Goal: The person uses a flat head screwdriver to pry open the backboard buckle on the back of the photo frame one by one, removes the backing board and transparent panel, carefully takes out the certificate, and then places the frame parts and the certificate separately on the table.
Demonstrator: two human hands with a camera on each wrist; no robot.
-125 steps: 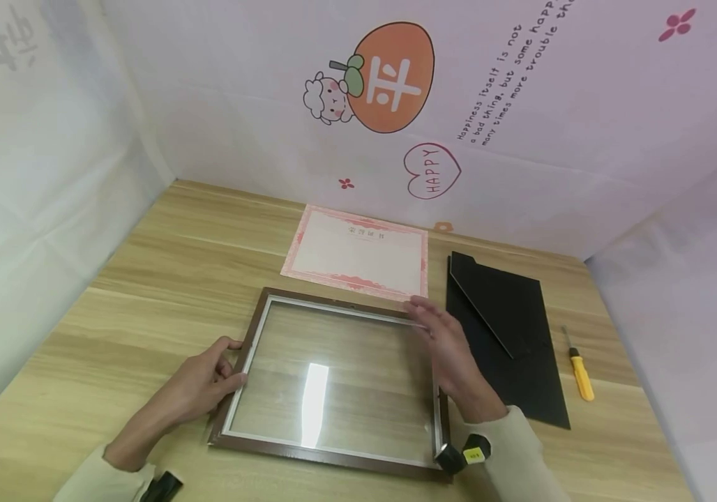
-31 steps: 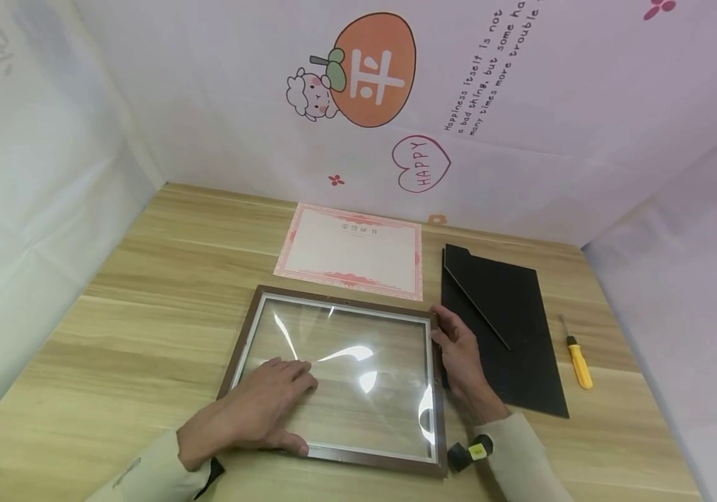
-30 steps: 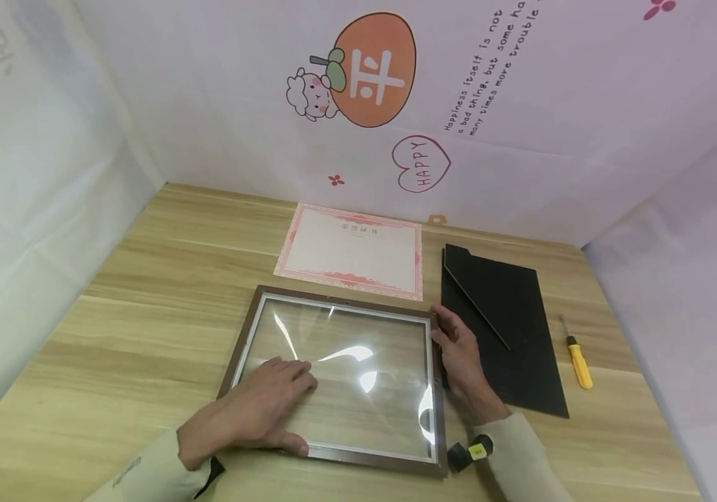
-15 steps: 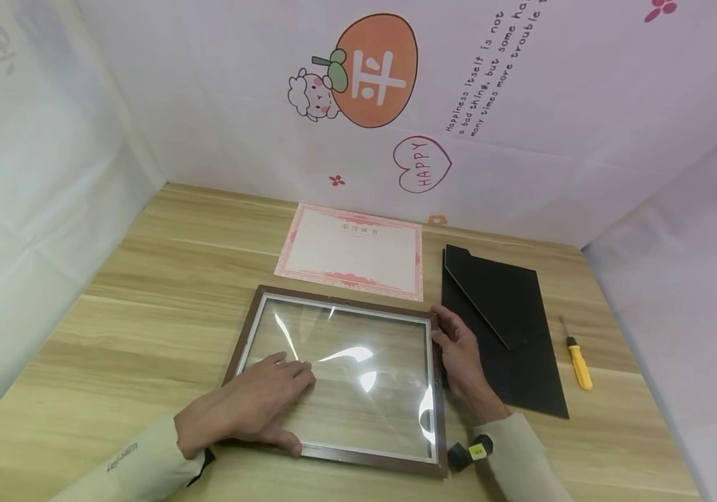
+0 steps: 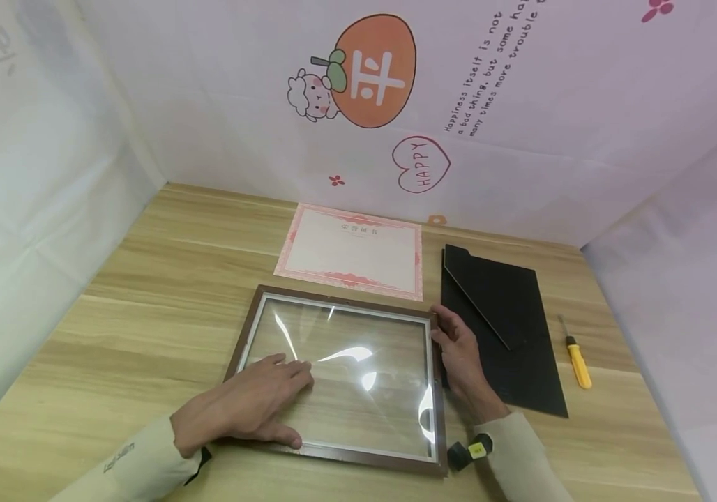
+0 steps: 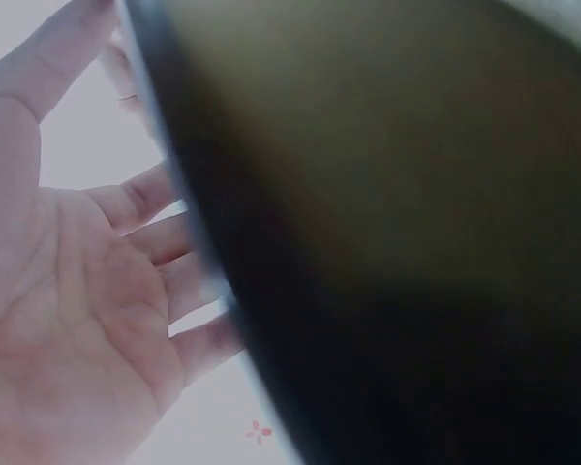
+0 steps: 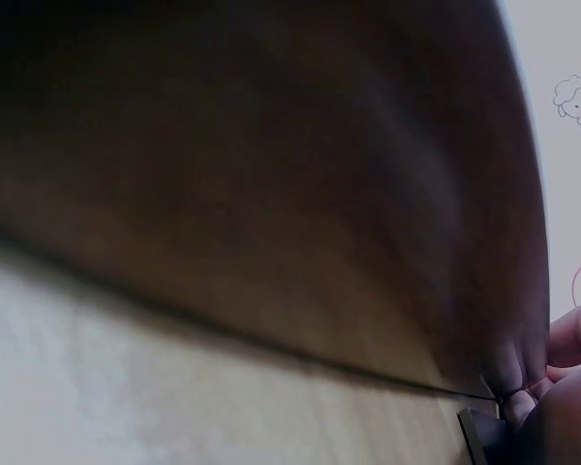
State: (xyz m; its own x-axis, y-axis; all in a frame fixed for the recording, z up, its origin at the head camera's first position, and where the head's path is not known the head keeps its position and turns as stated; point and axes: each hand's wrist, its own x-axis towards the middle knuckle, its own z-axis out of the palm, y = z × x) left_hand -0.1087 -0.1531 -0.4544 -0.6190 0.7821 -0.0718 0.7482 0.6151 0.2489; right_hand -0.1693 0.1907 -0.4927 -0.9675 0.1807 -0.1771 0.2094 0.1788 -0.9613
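Observation:
A brown picture frame [image 5: 365, 456] with a pale inner lip lies flat on the wooden table. Its clear pane [image 5: 365, 411] carries curved streaks of reflected light. My left hand [image 5: 248, 401] rests across the pane's lower left part, fingers extended and thumb over the near edge. In the left wrist view its palm [image 6: 73, 300] faces the camera, fingers fairly straight against a dark blurred edge. My right hand [image 5: 460, 352] grips the frame's right side near the far corner. The right wrist view shows only its fingers [image 7: 576, 334] at the frame's edge; the rest is hidden.
A pink-bordered certificate [image 5: 355, 254] lies just behind the frame. To the right is a black backing board [image 5: 509, 307] with a stand flap, and beyond it a yellow-handled screwdriver [image 5: 577, 362]. Printed white cloth walls [image 5: 239, 139] enclose the table's sides and back.
From the earliest frame, my left hand has gone from the left edge onto the pane, and my right hand has taken hold of the right side. Lately the left hand has slid slightly left.

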